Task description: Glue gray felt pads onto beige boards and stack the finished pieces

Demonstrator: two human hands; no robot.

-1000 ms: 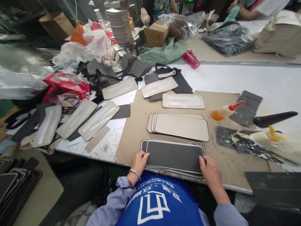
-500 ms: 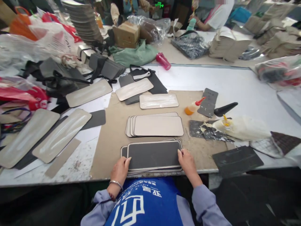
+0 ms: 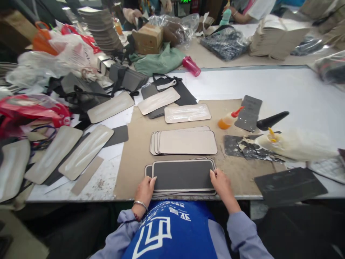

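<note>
A dark grey rectangular panel with a pale border (image 3: 183, 175) lies flat on top of several like panels at the table's near edge. My left hand (image 3: 145, 190) pinches its left end between thumb and fingers. At the opposite end, my right hand (image 3: 222, 185) grips the lower right side, thumb on top. Fingers under the edges are hidden. Just beyond is a fanned stack of beige panels (image 3: 188, 142), with rounded corners. Farther back rests a beige panel with a shiny, streaked surface (image 3: 187, 113).
Streaked panels (image 3: 86, 153) lie at the left. To the right are a bottle of orange liquid with a red nozzle (image 3: 228, 119), a black-handled tool (image 3: 272, 120) and a cream-filled plastic bag (image 3: 291, 146). A pink cup (image 3: 191, 66) lies tipped behind. A co-worker's arm (image 3: 239, 16) shows at the back.
The camera view has turned slightly left, so everything appears shifted right. Both hands keep their hold on the dark panel, which has not visibly moved on the stack.
</note>
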